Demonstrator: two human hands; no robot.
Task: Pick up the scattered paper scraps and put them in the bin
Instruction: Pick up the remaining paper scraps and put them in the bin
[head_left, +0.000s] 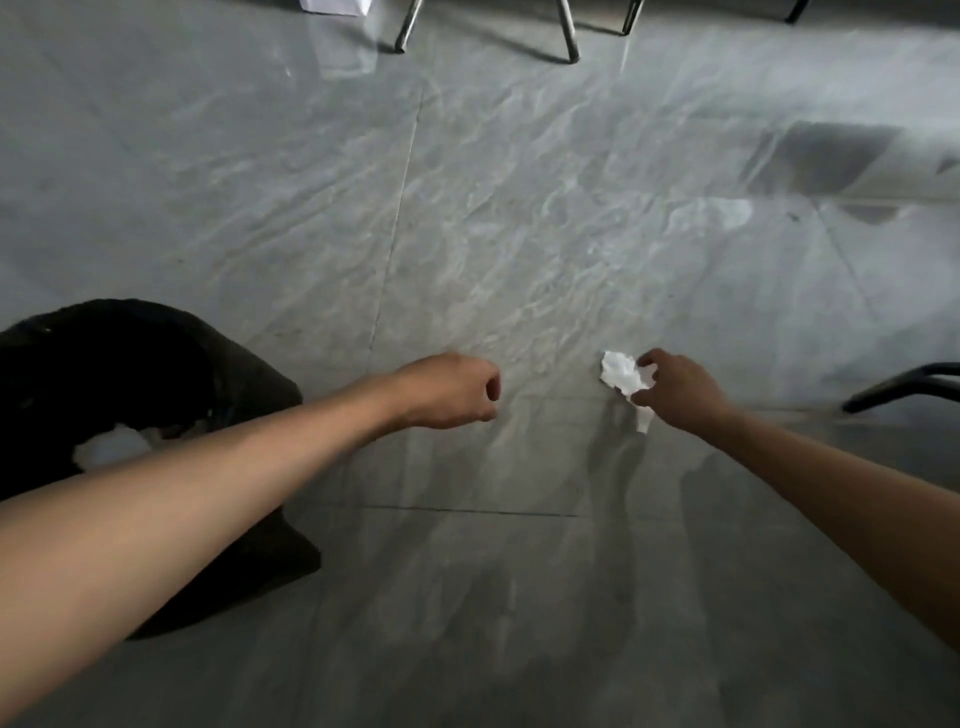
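A crumpled white paper scrap (621, 375) is pinched between the thumb and fingers of my right hand (680, 389), low over the grey tiled floor. A strip of the paper hangs below the hand. My left hand (452, 389) is curled into a loose fist with nothing visible in it, held to the left of the scrap. The black bin (156, 353) stands at the left, partly behind my left forearm. White paper (111, 447) lies inside it.
Metal chair legs (569, 36) stand at the far top. A white object (332, 5) sits at the top edge. A dark curved furniture leg (904, 384) enters from the right edge. Glossy grey floor tiles (467, 218) fill the middle.
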